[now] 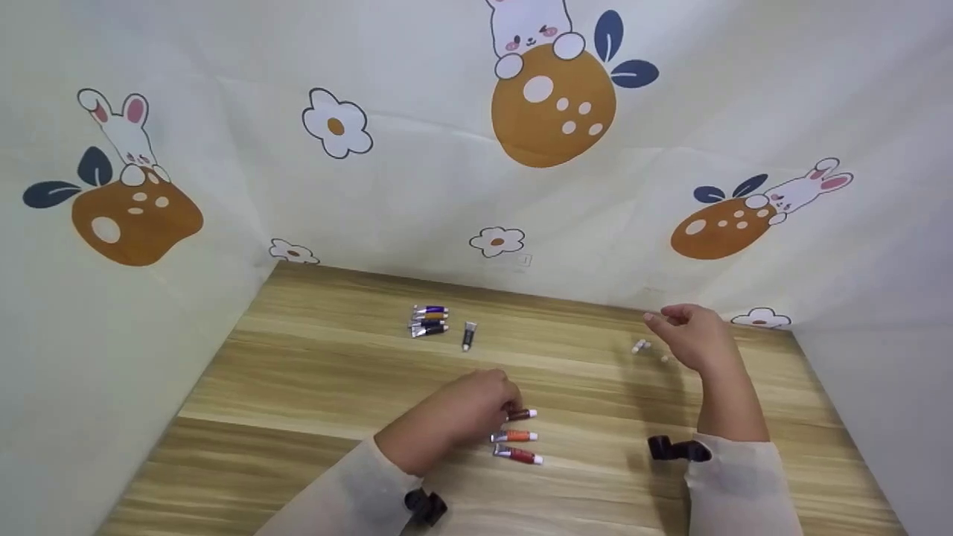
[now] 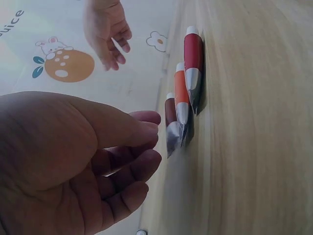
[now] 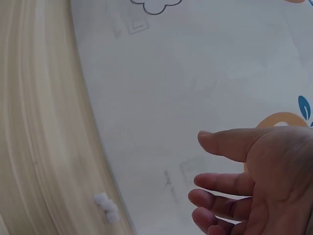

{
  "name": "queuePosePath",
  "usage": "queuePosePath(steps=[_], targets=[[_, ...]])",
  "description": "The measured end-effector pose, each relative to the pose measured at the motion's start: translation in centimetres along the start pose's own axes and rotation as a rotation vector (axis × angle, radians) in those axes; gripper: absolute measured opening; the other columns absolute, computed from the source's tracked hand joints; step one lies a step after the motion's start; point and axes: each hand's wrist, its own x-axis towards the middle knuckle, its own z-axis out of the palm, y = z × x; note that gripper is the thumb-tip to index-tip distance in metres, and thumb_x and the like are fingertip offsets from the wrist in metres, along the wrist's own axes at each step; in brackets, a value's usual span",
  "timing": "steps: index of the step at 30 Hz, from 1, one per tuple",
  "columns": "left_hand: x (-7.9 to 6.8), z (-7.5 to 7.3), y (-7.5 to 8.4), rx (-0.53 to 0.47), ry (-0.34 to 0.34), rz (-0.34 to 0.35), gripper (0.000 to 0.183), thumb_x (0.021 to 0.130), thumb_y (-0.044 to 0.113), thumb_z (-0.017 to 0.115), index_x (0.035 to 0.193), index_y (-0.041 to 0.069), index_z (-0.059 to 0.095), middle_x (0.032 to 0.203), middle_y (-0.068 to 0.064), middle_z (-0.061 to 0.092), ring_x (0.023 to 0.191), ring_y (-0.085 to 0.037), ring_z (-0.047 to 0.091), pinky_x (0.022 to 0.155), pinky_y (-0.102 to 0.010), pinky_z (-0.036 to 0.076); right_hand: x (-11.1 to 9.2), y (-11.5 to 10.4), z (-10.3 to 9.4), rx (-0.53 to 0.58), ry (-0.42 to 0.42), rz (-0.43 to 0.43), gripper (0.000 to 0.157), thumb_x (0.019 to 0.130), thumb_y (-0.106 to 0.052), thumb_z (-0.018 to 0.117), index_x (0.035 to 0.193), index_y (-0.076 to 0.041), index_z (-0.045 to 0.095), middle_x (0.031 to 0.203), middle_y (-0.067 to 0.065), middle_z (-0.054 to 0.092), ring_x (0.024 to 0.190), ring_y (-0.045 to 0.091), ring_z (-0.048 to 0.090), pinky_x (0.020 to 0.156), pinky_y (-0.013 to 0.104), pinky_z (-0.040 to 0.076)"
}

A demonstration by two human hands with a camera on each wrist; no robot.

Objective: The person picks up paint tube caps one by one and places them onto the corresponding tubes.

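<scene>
Just beyond the orange paint tube (image 1: 515,436) lies a brown paint tube (image 1: 523,414); at its crimped end the left hand (image 1: 476,403) curls its fingers loosely, gripping nothing. On the orange tube's near side sits a red paint tube (image 1: 519,453); far to its right, small white pieces (image 1: 639,346) near the right hand (image 1: 697,339), fingers relaxed, empty.

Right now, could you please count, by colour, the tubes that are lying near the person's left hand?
Red tube: 1
Orange tube: 1
Brown tube: 1
Total: 3
</scene>
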Motion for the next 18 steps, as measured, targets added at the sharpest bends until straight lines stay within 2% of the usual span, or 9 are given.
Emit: queuePosePath(steps=[4, 10, 18], targets=[[0.1, 0.0, 0.1, -0.004, -0.012, -0.011, 0.024, 0.1, 0.008, 0.067, 0.117, 0.019, 0.081, 0.108, 0.004, 0.072, 0.1, -0.011, 0.065, 0.096, -0.032, 0.057, 0.6, 1.0, 0.1, -0.034, -0.019, 0.031, 0.077, 0.105, -0.057, 0.059, 0.151, 0.004, 0.054, 0.148, 0.032, 0.059, 0.134, 0.05, 0.059, 0.108, 0.062, 0.052], [0.1, 0.2, 0.1, -0.017, -0.016, -0.013, 0.026, 0.097, 0.006, 0.07, 0.116, 0.021, 0.081, 0.106, 0.005, 0.071, 0.097, -0.011, 0.063, 0.093, -0.031, 0.057, 1.3, 2.4, 0.8, -0.052, -0.031, 0.073, 0.067, 0.103, -0.043, 0.064, 0.148, 0.006, 0.056, 0.146, 0.034, 0.059, 0.13, 0.049, 0.061, 0.105, 0.06, 0.054], [0.3, 0.9, -0.2, 0.036, 0.02, 0.046, 0.024, 0.091, 0.006, 0.077, 0.108, 0.023, 0.081, 0.101, 0.005, 0.072, 0.093, -0.009, 0.064, 0.087, -0.029, 0.056, 2.1, 4.1, 1.5, -0.032, -0.057, 0.085, 0.066, 0.098, -0.033, 0.071, 0.147, 0.009, 0.056, 0.144, 0.035, 0.061, 0.126, 0.045, 0.064, 0.104, 0.055, 0.055]])
